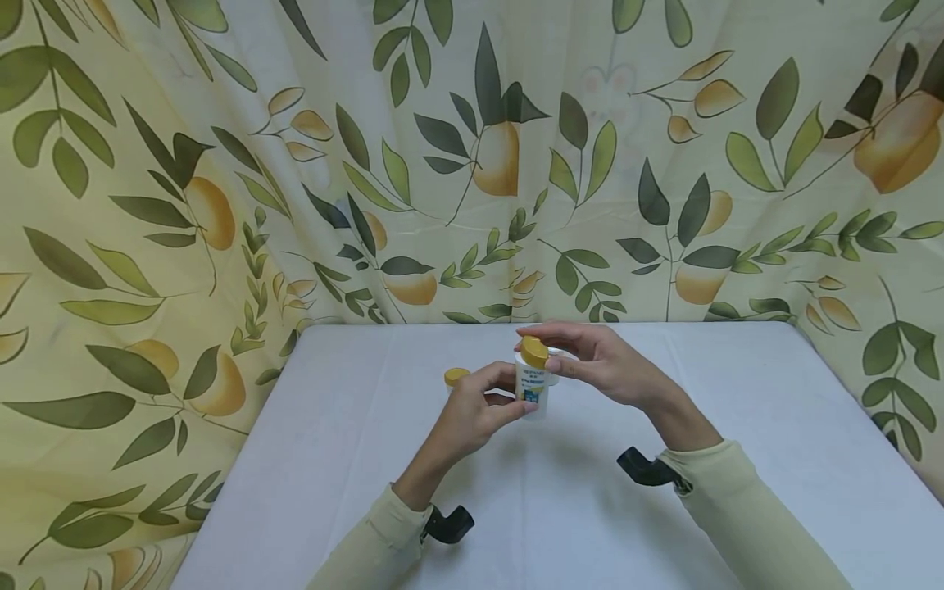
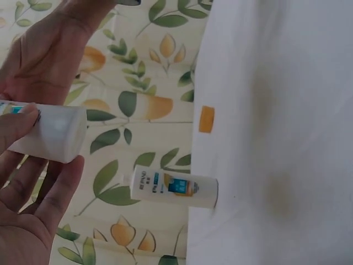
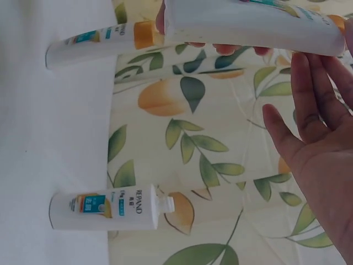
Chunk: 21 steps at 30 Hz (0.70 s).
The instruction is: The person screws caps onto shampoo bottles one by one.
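yellow-topped bottle (image 1: 529,382) is held above a white table (image 1: 317,467) before a leaf-print curtain (image 1: 575,246), left hand (image 1: 472,416) curled round its body, right hand (image 1: 608,365) pinching its cap (image 1: 534,351). in the head view, hands mostly hide a second capped bottle (image 3: 99,43) and an uncapped bottle (image 3: 110,207). the table spreads wide either side.

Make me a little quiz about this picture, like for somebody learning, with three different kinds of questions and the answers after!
1. Which hand grips the lower part of the held bottle?
2. True or false: both standing bottles have caps on.
3. Fill the gap: the right hand touches the held bottle's yellow ____.

Key:
1. The left hand.
2. False: one standing bottle has a bare neck, while the other standing bottle wears its cap.
3. Cap.
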Available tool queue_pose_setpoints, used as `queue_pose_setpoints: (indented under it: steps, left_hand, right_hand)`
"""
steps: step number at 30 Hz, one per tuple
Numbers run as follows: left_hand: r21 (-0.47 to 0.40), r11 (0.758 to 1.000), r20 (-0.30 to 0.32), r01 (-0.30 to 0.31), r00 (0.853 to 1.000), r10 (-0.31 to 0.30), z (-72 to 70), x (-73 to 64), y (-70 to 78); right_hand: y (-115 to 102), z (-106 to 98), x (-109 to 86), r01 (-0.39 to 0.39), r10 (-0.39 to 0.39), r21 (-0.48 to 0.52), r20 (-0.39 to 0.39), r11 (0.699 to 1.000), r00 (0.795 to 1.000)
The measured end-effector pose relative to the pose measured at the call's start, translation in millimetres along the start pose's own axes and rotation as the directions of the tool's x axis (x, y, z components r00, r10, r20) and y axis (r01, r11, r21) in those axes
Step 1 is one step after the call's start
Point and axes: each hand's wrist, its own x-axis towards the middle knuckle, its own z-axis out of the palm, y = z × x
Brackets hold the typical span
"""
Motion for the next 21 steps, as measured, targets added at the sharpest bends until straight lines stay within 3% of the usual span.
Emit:
queue_pose_setpoints:
  steps: [6, 12, 21]
  left_hand:
    - [-0.06, 0.998, -0.016, 0.013, 1.0, -0.014, -1.7, -0.7, 1.0]
    - [-0.106, 0.994, 0.009, -0.005, 1.0, 0.006, -3.8, 0.9, 1.6]
    - [-0.129, 0.992, 0.01, 0.003, 1.0, -0.001, -1.8, 0.4, -0.7]
  right_hand:
    - [0.3, -1.8, -1.2, -0.003, 0.002, -0.025, -0.046, 1.0, 0.999]
    - [1.3, -6.8, -3.3, -0.01, 0.011, 0.021, -0.032, 1.0, 0.999]
    - [-1.5, -3.6, -3.3, 0.012, -0.013, -0.02, -0.065, 1.0, 0.998]
